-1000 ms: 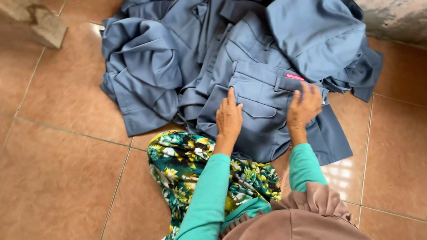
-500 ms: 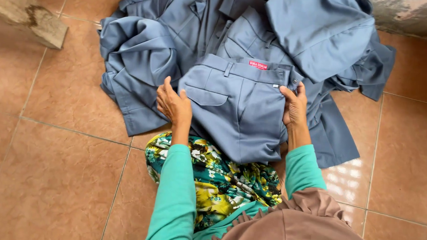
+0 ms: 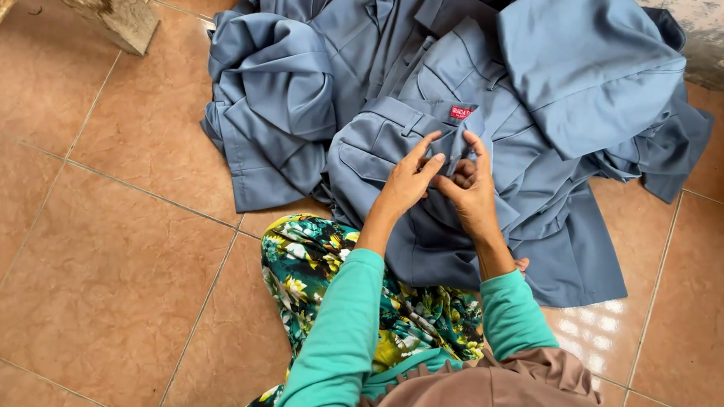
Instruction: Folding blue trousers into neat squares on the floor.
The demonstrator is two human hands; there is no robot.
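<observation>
Terracotta floor tiles (image 3: pixel 88 239) are filling most of the view, with pale grout lines running across them and a patch of glare lying on the near right. Far across the middle and right, a big heap of grey-blue garments (image 3: pixel 302 93) is sprawling over the tiles, crumpled on the left and folded over on the far right. Nearest the person, a pair of grey-blue trousers (image 3: pixel 381 155) is lying on top of the heap, its waistband and belt loops showing and a small red label (image 3: pixel 462 112) sitting at the waist. A green floral skirt (image 3: pixel 309 267) is spreading over the floor at the near middle, just touching the trousers' near edge, with teal sleeves (image 3: pixel 339 326) coming up from it. At the far left corner a weathered wooden beam (image 3: pixel 100 0) is resting on the tiles, well apart from the clothes. At the trousers' waistband, the left hand (image 3: pixel 409 177) is pinching a fold of the cloth between thumb and fingers. Beside it and touching it, the right hand (image 3: pixel 472 189) is closing its fingers on the same raised fold of waistband, just below the label.
</observation>
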